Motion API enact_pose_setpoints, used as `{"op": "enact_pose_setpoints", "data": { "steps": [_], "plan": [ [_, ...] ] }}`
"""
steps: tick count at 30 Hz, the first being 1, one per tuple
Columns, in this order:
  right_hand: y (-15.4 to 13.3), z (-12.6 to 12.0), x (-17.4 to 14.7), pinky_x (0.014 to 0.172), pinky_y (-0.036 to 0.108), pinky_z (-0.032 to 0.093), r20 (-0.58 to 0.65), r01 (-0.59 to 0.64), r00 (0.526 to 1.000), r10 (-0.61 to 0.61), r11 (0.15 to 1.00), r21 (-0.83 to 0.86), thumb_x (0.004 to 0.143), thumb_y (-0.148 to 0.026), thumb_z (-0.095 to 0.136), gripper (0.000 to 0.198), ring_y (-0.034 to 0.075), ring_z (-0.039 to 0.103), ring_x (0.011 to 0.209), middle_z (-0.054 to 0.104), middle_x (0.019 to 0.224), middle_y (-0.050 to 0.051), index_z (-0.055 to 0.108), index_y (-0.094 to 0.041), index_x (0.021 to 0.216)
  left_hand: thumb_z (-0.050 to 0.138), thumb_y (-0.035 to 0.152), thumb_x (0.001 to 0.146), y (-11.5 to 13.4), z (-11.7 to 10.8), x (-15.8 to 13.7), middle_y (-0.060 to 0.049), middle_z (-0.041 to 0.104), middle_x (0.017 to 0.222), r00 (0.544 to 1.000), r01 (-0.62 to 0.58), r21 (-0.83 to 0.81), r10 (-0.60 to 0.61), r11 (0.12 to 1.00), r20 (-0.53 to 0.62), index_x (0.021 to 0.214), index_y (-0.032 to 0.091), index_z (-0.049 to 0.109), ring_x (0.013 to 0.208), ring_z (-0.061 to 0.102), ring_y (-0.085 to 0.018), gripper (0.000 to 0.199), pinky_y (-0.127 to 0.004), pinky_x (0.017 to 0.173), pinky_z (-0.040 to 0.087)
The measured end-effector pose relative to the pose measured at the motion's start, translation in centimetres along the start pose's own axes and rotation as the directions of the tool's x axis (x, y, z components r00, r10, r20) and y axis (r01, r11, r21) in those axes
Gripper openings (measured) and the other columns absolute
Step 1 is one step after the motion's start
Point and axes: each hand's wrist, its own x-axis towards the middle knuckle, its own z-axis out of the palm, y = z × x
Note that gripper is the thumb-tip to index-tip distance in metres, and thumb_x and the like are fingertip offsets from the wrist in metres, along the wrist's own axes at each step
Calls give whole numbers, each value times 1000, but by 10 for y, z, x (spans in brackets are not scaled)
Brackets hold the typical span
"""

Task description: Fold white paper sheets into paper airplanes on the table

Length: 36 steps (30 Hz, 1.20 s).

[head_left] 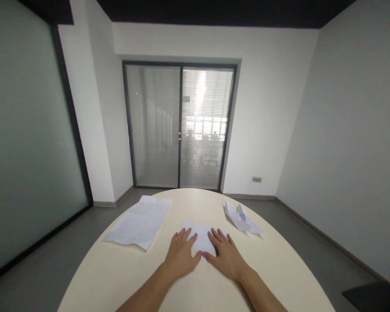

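A small piece of white paper (202, 239), apparently folded, lies on the pale round table (195, 203) in front of me. My left hand (181, 253) rests on its left side, fingers spread and pointing away from me. On the right side of the same paper lies my right hand (225, 253), its fingers also spread. The two thumbs come together near the paper's lower edge. Both palms face down and cover parts of the paper, so its full outline is hidden.
White paper sheets (141, 223) lie at the table's left. Folded paper boats (242, 217) sit at the right, near the rim. Beyond the table is a glass door (178, 125) with blinds. A dark object (373, 296) stands at the lower right.
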Motion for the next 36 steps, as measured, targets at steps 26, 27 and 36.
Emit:
{"op": "enact_pose_setpoints", "data": {
  "steps": [26, 27, 36],
  "plan": [
    [0, -6, 2, 95, 32, 44, -232, 140, 966, -115, 985, 98, 88, -31, 53, 25, 22, 59, 106, 69, 111, 7, 75, -23, 98, 54, 26, 88, -1, -3, 6, -5, 61, 102, 993, -60, -9, 58, 998, -107, 96, 22, 67, 102, 52, -23, 15, -37, 93, 39],
    [0, -6, 2, 94, 31, 44, -238, 145, 964, -117, 984, 102, 88, -30, 53, 25, 22, 60, 104, 69, 109, 7, 75, -22, 96, 54, 25, 88, -1, -3, 6, -5, 61, 101, 993, -61, -10, 60, 998, -104, 94, 22, 67, 101, 52, -23, 14, -36, 93, 39],
    [5, -1, 5, 102, 35, 41, -276, 102, 958, -79, 992, 71, 85, -32, 56, 25, 24, 57, 115, 67, 121, 8, 73, -22, 101, 56, 23, 86, -5, 2, 7, -6, 61, 119, 990, -63, -47, 57, 997, -127, 98, 22, 66, 116, 52, -23, 16, -38, 104, 37]
  ]
}}
